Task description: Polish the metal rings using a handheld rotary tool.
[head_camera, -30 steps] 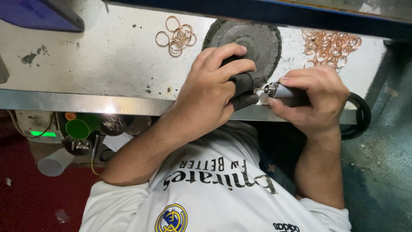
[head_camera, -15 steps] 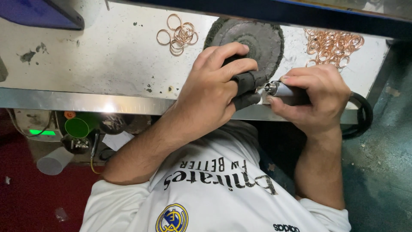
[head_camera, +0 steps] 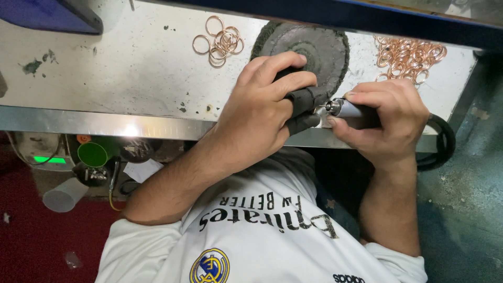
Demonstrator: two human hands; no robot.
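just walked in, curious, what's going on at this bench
A person works at a speckled metal bench. The right hand grips a slim silver rotary handpiece, tip aimed at a small dark padded piece pinched in the left hand. A dark round buffing wheel lies behind the hands, with a few copper-coloured rings to one side and a heap of them to the other.

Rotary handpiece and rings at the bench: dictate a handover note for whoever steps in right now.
Left hand: grip closed on a dark padded piece, over the dark round disc.
Right hand: grip closed on the rotary handpiece, tip at the padded piece.
Copper rings: small pile left of the disc, larger pile right, both on the metal bench.
Done or left: cannot tell which pile is worked.
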